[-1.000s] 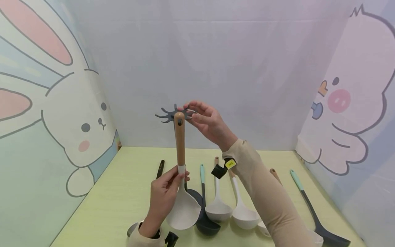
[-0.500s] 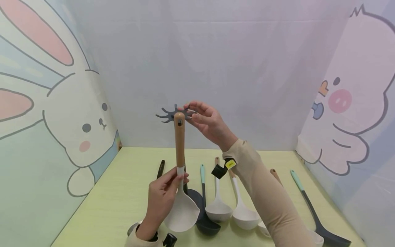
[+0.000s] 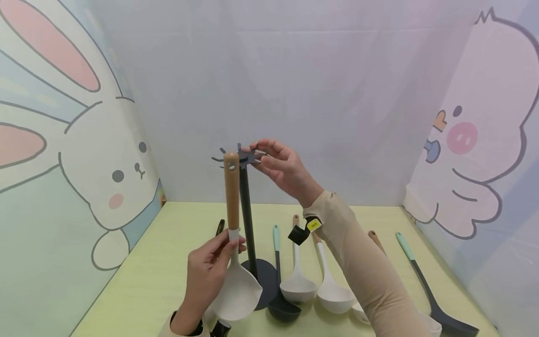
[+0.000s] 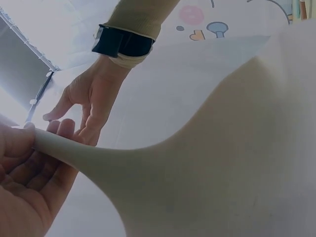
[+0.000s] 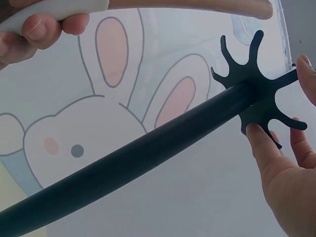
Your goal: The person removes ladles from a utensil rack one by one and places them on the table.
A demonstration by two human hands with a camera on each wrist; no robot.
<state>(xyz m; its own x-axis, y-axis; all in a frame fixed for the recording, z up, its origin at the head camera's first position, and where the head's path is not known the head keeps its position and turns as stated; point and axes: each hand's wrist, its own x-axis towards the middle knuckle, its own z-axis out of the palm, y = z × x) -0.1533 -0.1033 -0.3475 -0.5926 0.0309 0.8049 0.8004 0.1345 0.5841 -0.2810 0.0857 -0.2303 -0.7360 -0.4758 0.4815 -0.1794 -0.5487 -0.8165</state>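
Observation:
In the head view my left hand point(image 3: 206, 271) pinches the white neck of a ladle point(image 3: 237, 295), held upright with its wooden handle point(image 3: 231, 192) on top. Its wide white head, pointing down, fills much of the left wrist view. Right beside the handle stands a dark utensil stand point(image 3: 248, 220) with a round base and a top ring of curved hooks point(image 5: 266, 94). My right hand point(image 3: 282, 166) holds this hook ring at its right side, with thumb and fingertips on the hooks. No utensil hangs from the hooks that show.
Right of the stand lie a black ladle with a mint handle point(image 3: 284, 306) and two white ladles point(image 3: 299, 288) point(image 3: 334, 297). Farther right is another mint-handled black utensil point(image 3: 442, 313). My right sleeve point(image 3: 358, 262) covers part of the row. A black handle point(image 3: 220, 227) shows behind my left hand.
My left hand has moved left with the ladle, so its handle no longer covers the stand's pole. My right hand stays at the hook ring.

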